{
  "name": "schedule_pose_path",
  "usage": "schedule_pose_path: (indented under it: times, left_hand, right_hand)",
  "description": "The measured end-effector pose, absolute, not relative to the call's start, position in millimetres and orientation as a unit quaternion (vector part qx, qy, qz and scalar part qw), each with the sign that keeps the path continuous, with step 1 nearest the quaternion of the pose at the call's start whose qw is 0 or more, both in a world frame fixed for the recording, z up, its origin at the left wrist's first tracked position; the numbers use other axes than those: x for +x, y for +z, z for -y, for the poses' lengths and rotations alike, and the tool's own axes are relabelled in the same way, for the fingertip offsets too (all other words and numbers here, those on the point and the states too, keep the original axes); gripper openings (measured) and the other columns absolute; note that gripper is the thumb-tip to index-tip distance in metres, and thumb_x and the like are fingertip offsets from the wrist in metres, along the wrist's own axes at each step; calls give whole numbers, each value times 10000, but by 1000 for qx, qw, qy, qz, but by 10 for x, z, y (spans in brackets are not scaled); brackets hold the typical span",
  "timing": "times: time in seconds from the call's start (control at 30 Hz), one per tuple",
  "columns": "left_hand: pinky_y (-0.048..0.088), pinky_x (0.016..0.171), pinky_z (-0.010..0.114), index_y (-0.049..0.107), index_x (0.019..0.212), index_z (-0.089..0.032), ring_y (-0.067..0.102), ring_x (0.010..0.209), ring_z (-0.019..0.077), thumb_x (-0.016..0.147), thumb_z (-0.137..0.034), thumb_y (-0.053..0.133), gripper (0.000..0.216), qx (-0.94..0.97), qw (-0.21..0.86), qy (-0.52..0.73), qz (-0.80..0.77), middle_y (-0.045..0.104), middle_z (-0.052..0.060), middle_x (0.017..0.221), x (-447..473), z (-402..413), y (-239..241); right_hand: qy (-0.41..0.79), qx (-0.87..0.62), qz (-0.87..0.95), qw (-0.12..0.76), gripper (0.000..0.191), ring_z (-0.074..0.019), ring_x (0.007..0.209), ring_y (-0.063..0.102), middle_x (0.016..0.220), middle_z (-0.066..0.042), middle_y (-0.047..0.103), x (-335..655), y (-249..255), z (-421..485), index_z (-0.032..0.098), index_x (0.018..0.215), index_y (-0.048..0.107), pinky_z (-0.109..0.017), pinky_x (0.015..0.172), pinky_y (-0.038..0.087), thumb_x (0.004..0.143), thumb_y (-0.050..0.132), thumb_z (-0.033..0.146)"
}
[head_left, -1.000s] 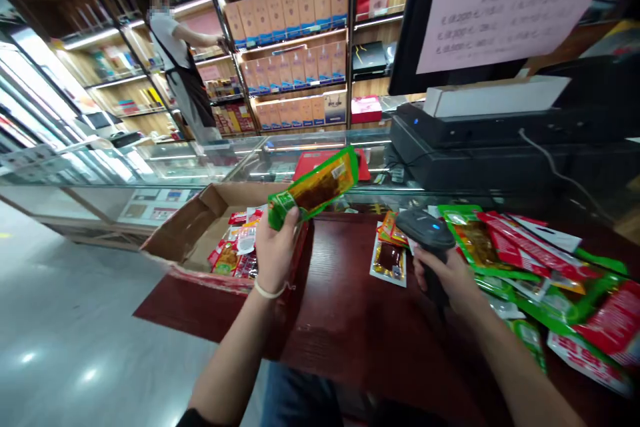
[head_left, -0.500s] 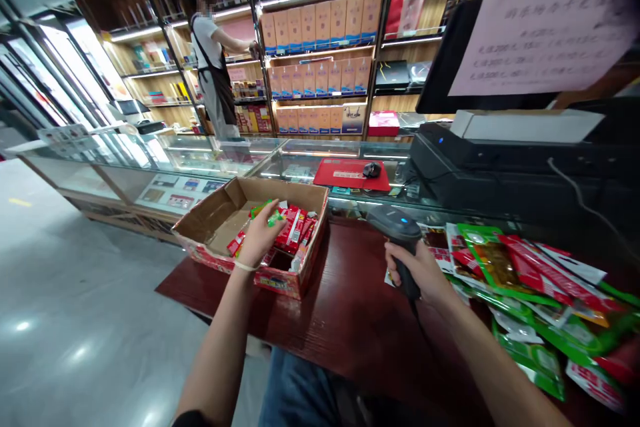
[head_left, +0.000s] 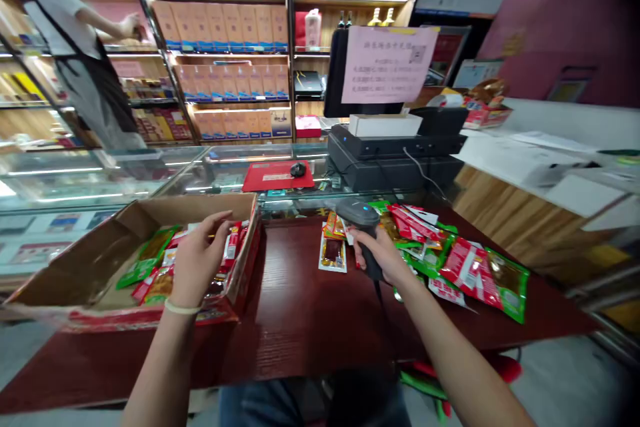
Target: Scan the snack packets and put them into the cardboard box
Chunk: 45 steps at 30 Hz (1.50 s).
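My left hand (head_left: 197,260), with a pale band at its wrist, hovers over the right part of an open cardboard box (head_left: 215,205). Its fingers are stretched out with a gap at the thumb, and nothing shows in them. Inside the box lie a green snack packet (head_left: 150,257) and several red packets (head_left: 231,243), partly hidden behind the hand. My right hand (head_left: 385,257) is wrapped round the handle of a black barcode scanner (head_left: 357,213), whose head points left above the table. Just below the scanner's head lies a small white-edged packet (head_left: 333,253).
Several red and green packets (head_left: 465,270) are heaped on the dark red table (head_left: 295,320) at the right. Behind stand a glass counter, a red mouse pad (head_left: 265,175) and a monitor (head_left: 340,73). A person in an apron (head_left: 95,73) is by the shelves.
The view has swung right, bringing the whole packet heap and a white counter into sight. My left hand stays over the box, its fingers now pointing more to the right. The scanner stays in my right hand.
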<state>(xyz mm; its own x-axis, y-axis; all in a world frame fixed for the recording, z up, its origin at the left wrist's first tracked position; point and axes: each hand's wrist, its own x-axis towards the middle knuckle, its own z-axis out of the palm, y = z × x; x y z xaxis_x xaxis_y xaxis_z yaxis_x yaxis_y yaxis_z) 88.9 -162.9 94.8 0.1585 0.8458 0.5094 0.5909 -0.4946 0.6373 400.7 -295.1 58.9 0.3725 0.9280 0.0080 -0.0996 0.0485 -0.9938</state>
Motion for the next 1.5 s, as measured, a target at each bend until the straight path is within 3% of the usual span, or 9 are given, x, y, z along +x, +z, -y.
schedule_pose_path:
  times: [0.23, 0.57, 0.73, 0.83, 0.97, 1.17, 1.33, 1.5]
  left_hand:
    - [517, 840, 315, 630, 1164, -234, 667, 923, 193, 912, -370, 502, 313, 835, 199, 419, -297, 710, 45, 1040, 2115, 1859, 975]
    - [400, 1033, 411, 591, 1201, -195, 540, 1161, 264, 852, -200, 540, 353, 930, 233, 281, -43, 613, 126, 1194, 4227, 2163, 484]
    - [349, 1057, 453, 614, 1159, -183, 492, 1193, 306, 781, -269, 648, 389, 931, 275, 239, -1, 575, 153, 1217, 4809, 2299, 238]
    - [329, 1061, 469, 596, 1180, -199, 466, 1207, 318, 730, -299, 706, 474, 948, 239, 212, -12, 539, 152, 1253, 4908, 2362, 155]
    - [376, 977, 482, 615, 1086, -194, 471, 1145, 322, 798, -215, 584, 290, 965, 145, 203, -79, 568, 151, 1150, 4836, 2429, 129]
    - [415, 894, 464, 610, 1046, -179, 485, 1083, 316, 807, -188, 543, 249, 969, 76, 194, -133, 589, 154, 1099, 4554, 2404, 137]
    - [404, 949, 449, 642, 1033, -198, 512, 1092, 296, 830, -170, 516, 240, 938, 161, 251, -176, 629, 130, 1084, 4151, 2239, 59]
    - [391, 1015, 377, 647, 1087, -250, 573, 1100, 236, 909, -289, 485, 244, 775, 359, 467, -229, 662, 77, 1134, 3640, 2046, -39]
  right_hand:
    - [338, -595, 316, 658, 331, -102, 338, 461, 511, 74, 533, 4613, 520, 3437, 226, 833, 489, -211, 313, 374, 755, 701, 468]
    - [250, -628, 243, 696, 367, -95, 360, 472, 537, 65, 533, 5347, 452, 4123, 230, 766, 459, -210, 325, 400, 747, 712, 495]
    - [232, -619, 223, 717, 341, -94, 348, 461, 524, 69, 531, 5491, 459, 4265, 226, 793, 468, -209, 313, 389, 761, 716, 457]
    - [232, -616, 213, 722, 333, -94, 345, 460, 518, 73, 527, 5507, 461, 4277, 226, 807, 475, -209, 314, 391, 758, 718, 447]
    - [243, -614, 218, 719, 335, -97, 347, 467, 512, 75, 524, 5492, 417, 4235, 228, 801, 469, -209, 318, 390, 761, 710, 457]
    - [259, -616, 227, 708, 354, -92, 362, 470, 535, 71, 528, 5412, 353, 4114, 225, 773, 468, -207, 326, 400, 751, 706, 486]
    - [285, -600, 243, 707, 344, -89, 365, 466, 548, 77, 530, 5239, 381, 3964, 227, 854, 496, -201, 325, 391, 747, 716, 469]
    - [332, -592, 273, 681, 332, -90, 356, 463, 537, 79, 526, 4983, 404, 3709, 231, 857, 502, -202, 327, 379, 747, 712, 464]
